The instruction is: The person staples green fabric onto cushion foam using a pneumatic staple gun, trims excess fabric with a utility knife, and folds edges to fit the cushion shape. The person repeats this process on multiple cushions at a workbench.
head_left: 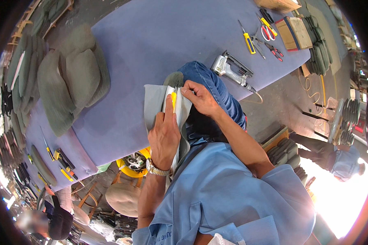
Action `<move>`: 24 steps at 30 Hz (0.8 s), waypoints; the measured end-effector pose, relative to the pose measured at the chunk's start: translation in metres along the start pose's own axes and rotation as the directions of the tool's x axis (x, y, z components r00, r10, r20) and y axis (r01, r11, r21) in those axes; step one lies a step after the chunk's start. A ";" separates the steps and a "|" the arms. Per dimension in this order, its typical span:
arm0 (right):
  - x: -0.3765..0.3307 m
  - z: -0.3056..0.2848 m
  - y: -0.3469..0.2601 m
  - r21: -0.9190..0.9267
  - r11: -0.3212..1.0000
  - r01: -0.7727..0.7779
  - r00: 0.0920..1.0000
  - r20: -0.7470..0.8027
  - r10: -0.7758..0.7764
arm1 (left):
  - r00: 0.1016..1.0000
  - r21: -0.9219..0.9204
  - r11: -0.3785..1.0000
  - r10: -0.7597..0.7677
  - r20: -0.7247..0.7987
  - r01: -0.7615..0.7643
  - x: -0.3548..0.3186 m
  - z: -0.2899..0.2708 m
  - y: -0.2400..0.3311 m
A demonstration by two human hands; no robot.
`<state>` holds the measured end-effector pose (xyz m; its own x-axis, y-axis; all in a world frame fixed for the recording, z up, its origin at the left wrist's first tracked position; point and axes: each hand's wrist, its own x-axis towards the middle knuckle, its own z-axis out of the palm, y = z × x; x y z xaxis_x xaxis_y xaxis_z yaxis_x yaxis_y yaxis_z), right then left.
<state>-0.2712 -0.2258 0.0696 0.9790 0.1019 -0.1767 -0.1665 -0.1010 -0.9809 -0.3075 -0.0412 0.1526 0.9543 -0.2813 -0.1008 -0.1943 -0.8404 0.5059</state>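
My left hand (pixel 165 130), with a metal watch on its wrist, is closed on a slim yellow-handled tool (pixel 174 100). Its index finger lies along the handle, and a thin tip points away from me; I cannot make out whether it is a blade. The tool rests against the light grey underside of an upholstered piece (pixel 153 102) across my lap. A dark grey-green padded end (pixel 174 79) shows past its far side. My right hand (pixel 200 97) pinches the edge of the same piece, just right of the tool tip.
A silver staple gun (pixel 229 70) with an air hose lies on the blue-covered table (pixel 139 45). Beyond it are a yellow screwdriver (pixel 248 43), pliers (pixel 274 52) and a cardboard box (pixel 294 33). Grey-green cushions (pixel 75 75) are stacked at left. Another person (pixel 343 161) is at far right.
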 end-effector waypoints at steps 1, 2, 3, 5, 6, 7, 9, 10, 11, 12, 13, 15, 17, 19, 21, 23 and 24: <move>0.000 0.000 0.001 0.006 1.000 -0.012 1.000 0.002 0.012 | 1.000 -0.007 1.000 0.003 -0.001 -0.003 0.001 0.000 -0.001; 0.001 -0.001 0.002 0.012 1.000 -0.024 1.000 0.006 0.024 | 1.000 -0.004 1.000 0.007 0.006 -0.007 0.001 0.000 -0.001; 0.002 -0.001 0.003 0.017 0.999 -0.034 0.999 0.011 0.034 | 1.000 0.000 1.000 0.009 0.012 -0.009 0.003 -0.001 -0.002; 0.001 -0.001 0.006 0.026 0.999 -0.044 0.999 0.002 0.044 | 0.999 0.001 1.000 0.007 0.038 -0.007 0.004 -0.003 -0.004; 0.001 -0.001 0.008 0.028 0.999 -0.047 0.999 -0.003 0.047 | 0.998 -0.003 1.000 0.005 0.057 -0.005 0.004 -0.005 -0.004; 0.001 -0.003 0.009 0.036 0.998 -0.060 0.998 0.008 0.059 | 0.997 -0.008 1.000 0.004 0.077 -0.003 0.004 -0.006 -0.005; -0.001 -0.004 0.010 0.052 0.995 -0.086 0.996 0.028 0.084 | 0.996 -0.038 0.999 0.010 0.092 -0.006 0.005 -0.008 -0.005; -0.001 -0.004 0.010 0.046 0.995 -0.084 0.996 0.025 0.083 | 0.995 -0.053 0.999 0.014 0.100 -0.009 0.005 -0.009 -0.005; -0.002 -0.003 0.010 0.040 0.996 -0.082 0.997 0.021 0.081 | 0.994 -0.059 0.998 0.015 0.105 -0.008 0.005 -0.009 -0.006; -0.002 -0.003 0.010 0.036 0.996 -0.079 0.997 0.015 0.078 | 0.994 -0.064 0.998 0.017 0.111 -0.010 0.005 -0.009 -0.007; -0.002 -0.004 0.010 0.034 0.997 -0.070 0.997 0.014 0.070 | 0.993 -0.069 0.998 0.020 0.116 -0.012 0.004 -0.008 -0.008; -0.002 -0.004 0.013 0.032 0.998 -0.053 0.999 0.009 0.053 | 0.997 -0.031 0.998 0.049 0.057 -0.048 0.003 -0.003 -0.010; -0.002 -0.003 0.015 0.032 0.999 -0.044 0.999 0.002 0.044 | 0.997 0.002 0.999 0.055 0.045 -0.055 0.001 -0.003 -0.010; -0.003 -0.004 0.014 0.040 0.998 -0.042 0.999 -0.004 0.043 | 0.996 0.026 0.999 0.033 0.077 -0.035 -0.001 -0.005 -0.008; -0.003 -0.004 0.012 0.059 0.997 -0.048 0.999 -0.010 0.048 | 0.992 -0.011 1.000 0.008 0.128 -0.007 -0.002 -0.010 -0.005; -0.003 -0.004 0.007 0.034 0.998 -0.043 0.999 -0.025 0.044 | 0.987 -0.039 0.999 -0.021 0.160 0.028 -0.004 -0.012 -0.004; -0.004 -0.004 0.004 0.024 0.999 -0.042 0.999 -0.034 0.043 | 0.985 -0.047 0.998 -0.040 0.169 0.048 -0.008 -0.011 -0.004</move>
<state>-0.2752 -0.2306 0.0666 0.9744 0.0641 -0.2155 -0.2101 -0.0813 -0.9743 -0.3115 -0.0310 0.1610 0.9093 -0.3218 -0.2638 -0.1369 -0.8301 0.5406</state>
